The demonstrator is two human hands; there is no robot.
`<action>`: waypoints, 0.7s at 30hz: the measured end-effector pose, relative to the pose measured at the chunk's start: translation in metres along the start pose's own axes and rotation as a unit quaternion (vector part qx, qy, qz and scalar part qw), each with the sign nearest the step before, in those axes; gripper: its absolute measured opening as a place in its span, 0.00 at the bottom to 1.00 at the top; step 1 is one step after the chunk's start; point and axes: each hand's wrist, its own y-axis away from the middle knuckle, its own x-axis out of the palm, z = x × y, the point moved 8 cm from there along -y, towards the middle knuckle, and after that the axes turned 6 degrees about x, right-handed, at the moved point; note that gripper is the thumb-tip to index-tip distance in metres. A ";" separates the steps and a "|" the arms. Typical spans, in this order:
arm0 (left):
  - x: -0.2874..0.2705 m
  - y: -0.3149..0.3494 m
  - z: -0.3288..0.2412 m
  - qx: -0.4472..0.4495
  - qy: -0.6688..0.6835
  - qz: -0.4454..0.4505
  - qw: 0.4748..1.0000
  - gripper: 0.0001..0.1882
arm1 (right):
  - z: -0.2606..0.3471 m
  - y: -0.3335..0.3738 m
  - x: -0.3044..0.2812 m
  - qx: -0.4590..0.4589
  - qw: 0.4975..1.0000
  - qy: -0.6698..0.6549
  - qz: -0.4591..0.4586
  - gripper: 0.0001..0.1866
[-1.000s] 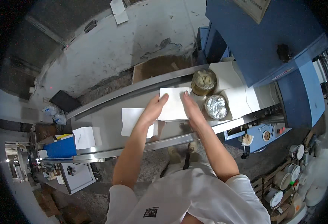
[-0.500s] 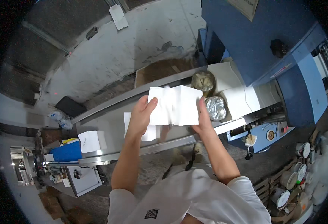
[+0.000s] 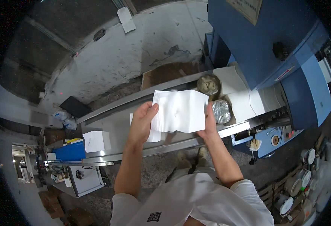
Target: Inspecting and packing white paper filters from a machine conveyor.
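Note:
A stack of white paper sheets (image 3: 180, 111), creased down the middle, is held between my two hands above a long metal table. My left hand (image 3: 140, 123) is closed on its left edge with the thumb on top; many thin layers show there. At the right edge, my right hand (image 3: 209, 122) grips the stack from the side, its fingers partly hidden. More white paper (image 3: 155, 137) lies on the table beneath, mostly covered by the stack and my left hand. Just right of the stack sit a round container (image 3: 208, 84) and a foil-like silvery round bundle (image 3: 221, 112).
The metal table (image 3: 116, 130) has raised rails. Left on it are another white paper pile (image 3: 93, 141) and a blue box (image 3: 69, 152). A large blue machine (image 3: 244, 49) rises at the right, white sheets (image 3: 244, 101) beside it. Buckets (image 3: 286, 206) stand at the lower right.
The stack has tilted slightly, and its layered left edge now shows beside my left thumb. Both hands keep their hold. The whole view has shifted a little.

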 end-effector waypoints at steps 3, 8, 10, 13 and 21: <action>0.002 0.003 -0.003 -0.004 0.000 0.000 1.000 0.13 | 0.000 0.002 0.003 0.000 1.000 -0.003 0.024 0.38; 0.001 0.006 -0.005 -0.006 -0.016 -0.002 1.000 0.13 | 0.000 0.004 0.007 -0.006 0.999 -0.004 0.038 0.39; 0.001 0.007 -0.005 -0.010 -0.017 -0.002 1.000 0.13 | 0.001 0.006 0.009 -0.007 0.999 -0.001 0.034 0.39; 0.001 0.008 -0.006 -0.002 -0.004 -0.006 1.000 0.13 | 0.001 0.008 0.011 -0.006 0.999 0.002 0.034 0.39; 0.007 0.010 -0.011 -0.010 0.017 0.006 1.000 0.13 | 0.000 0.008 0.010 0.005 0.998 -0.016 0.054 0.41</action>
